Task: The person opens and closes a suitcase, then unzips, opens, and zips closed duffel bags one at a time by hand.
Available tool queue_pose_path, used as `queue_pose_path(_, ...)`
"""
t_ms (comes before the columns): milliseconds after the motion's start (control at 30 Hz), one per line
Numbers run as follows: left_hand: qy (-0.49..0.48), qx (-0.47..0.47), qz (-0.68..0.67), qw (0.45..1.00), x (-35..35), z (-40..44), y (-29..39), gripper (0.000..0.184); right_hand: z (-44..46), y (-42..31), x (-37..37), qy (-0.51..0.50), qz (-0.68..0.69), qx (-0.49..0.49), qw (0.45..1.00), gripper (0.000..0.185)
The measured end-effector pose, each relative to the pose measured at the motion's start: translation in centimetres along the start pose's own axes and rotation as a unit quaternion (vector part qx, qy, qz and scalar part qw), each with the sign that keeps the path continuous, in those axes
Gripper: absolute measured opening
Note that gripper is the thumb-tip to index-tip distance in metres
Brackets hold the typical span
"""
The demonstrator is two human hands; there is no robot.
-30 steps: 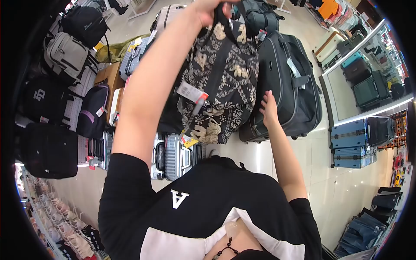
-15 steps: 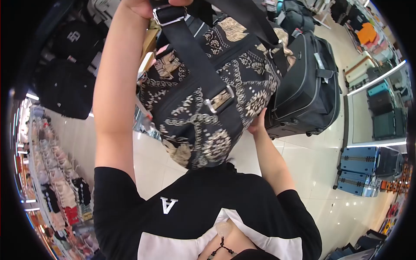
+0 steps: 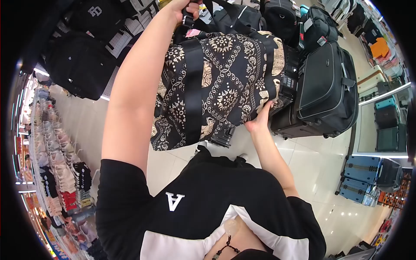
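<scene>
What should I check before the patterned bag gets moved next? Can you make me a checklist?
1. Left hand has a good hold: ok, its fingers are wrapped around a black strap.
2. Right hand is on the patterned bag: ok, it touches the lower right corner.
3. Bag is off the floor: ok, it looks held up.
4. Lots of room on the right: not ok, a black suitcase stands close to the right hand.
5. Bag is zipped shut: cannot tell, no closed opening shows clearly.
</scene>
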State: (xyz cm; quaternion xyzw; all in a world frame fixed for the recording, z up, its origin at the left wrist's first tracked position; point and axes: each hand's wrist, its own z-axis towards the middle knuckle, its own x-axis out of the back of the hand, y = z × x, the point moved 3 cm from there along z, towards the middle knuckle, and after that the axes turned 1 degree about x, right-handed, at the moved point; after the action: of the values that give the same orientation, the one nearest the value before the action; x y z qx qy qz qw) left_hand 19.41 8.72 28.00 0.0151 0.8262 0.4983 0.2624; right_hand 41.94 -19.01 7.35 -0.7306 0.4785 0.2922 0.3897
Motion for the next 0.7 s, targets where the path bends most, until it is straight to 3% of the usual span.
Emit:
queue_pose_path(100,0.021,-0.026,0.068,0.997,2.9,-0.9,2.0,0.025,1.0,3.1,-2.1,0.051,0.023,0.032,0.998,0.072)
queue_pose_path(133,-0.023,0.008,0.084,0.996,3.6,0.4,2.0,0.025,1.1,3.1,-1.6,0.053,0.033,0.052,0.997,0.071)
queue_pose_path(200,-0.022,0.002,0.114,0.993,5.1,1.6,2.4,0.025,1.1,3.9,-1.9,0.063,0.029,0.094,0.993,0.069)
queue_pose_path(367,-0.001,0.000,0.235,0.972,4.7,6.0,0.5,0.021,0.5,3.6,-0.6,0.085,0.023,0.138,0.986,0.067)
queue_pose_path(400,-0.012,-0.001,0.226,0.974,4.6,7.1,0.0,0.016,0.6,3.5,-0.3,0.104,0.026,0.146,0.983,0.067)
queue_pose_path(433,-0.044,0.001,0.283,0.958,4.5,7.1,0.2,0.023,0.8,3.6,0.0,0.121,0.028,0.156,0.980,0.066)
queue_pose_path(700,-0.100,0.053,0.253,0.961,6.2,10.3,-0.6,0.028,3.3,8.0,5.8,0.126,0.037,0.197,0.972,0.068)
